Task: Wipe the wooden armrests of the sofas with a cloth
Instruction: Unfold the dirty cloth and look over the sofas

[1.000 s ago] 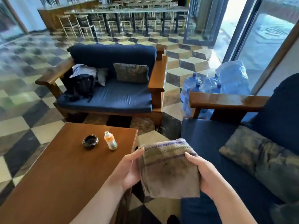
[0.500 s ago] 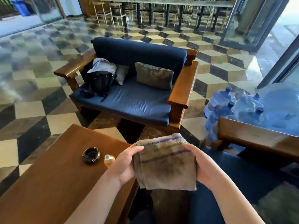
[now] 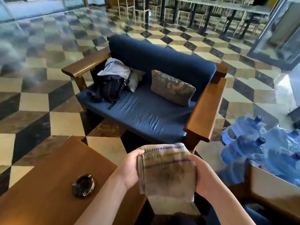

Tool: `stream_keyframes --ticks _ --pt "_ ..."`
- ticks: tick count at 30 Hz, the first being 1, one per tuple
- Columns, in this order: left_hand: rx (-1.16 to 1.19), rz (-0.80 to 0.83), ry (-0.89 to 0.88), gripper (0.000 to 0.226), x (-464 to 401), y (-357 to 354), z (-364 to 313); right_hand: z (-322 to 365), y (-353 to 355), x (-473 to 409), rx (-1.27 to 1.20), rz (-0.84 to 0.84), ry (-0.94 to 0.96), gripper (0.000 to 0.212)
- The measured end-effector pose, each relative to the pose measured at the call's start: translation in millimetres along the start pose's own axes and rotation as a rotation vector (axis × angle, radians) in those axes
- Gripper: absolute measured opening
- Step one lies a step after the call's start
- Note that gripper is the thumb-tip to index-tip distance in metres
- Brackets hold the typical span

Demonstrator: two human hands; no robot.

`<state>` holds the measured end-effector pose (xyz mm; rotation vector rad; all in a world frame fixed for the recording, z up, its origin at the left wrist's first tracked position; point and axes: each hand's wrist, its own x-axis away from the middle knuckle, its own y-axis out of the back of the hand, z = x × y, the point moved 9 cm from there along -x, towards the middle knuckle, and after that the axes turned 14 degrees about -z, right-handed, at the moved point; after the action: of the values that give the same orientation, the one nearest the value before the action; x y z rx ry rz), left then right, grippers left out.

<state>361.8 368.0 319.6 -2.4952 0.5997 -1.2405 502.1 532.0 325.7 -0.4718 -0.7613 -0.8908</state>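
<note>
Both hands are gripping a soiled cloth above the gap between tabletop and sofa.

The left hand (image 3: 129,172) and right hand (image 3: 205,176) are each pinching a side edge of the beige cloth (image 3: 168,174) (purple and green stripes near its top, dark grime in the middle, no readable writing), which is hanging down well short of the blue sofa (image 3: 146,109) and its nearer wooden armrest (image 3: 206,111). A dark ashtray (image 3: 83,185) is sitting on the wooden tabletop (image 3: 48,184); the water jugs' (image 3: 246,133) labels are looking too blurred to read.
</note>
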Motion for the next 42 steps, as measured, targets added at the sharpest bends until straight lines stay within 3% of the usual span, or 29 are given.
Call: stream_keyframes --ticks 6,10,19,25,29,33,35,38,42 --pt "0.039 -0.165 -0.015 0.041 -91 -48 -42 81 -26 -96 0.015 0.156 0.002 0.056" --pt "0.090 -0.259 -0.056 0.038 -144 -82 -71 139 -43 -158 0.084 0.148 -0.014 0.041" --pt "0.196 -0.441 -0.140 0.038 -185 -107 -139 241 -120 -237 0.261 0.263 -0.010 0.045" --pt "0.368 -0.644 -0.257 0.025 -172 -40 -162 211 -226 -253 0.453 0.421 -0.076 0.043" --pt "0.501 -0.807 -0.290 0.030 -167 37 -182 181 -321 -241 0.578 0.600 -0.112 0.043" --pt "0.454 -0.905 -0.322 0.028 -184 118 -209 158 -408 -249 0.674 0.656 -0.107 0.032" --pt "0.455 -0.896 -0.280 0.031 -195 148 -232 154 -454 -251 0.752 0.655 -0.063 0.025" --pt "0.514 -0.892 -0.250 0.031 -188 202 -268 137 -530 -243 0.946 0.654 -0.008 0.033" --pt "0.544 -0.903 -0.337 0.028 -167 264 -313 125 -631 -222 1.109 0.751 0.099 0.040"
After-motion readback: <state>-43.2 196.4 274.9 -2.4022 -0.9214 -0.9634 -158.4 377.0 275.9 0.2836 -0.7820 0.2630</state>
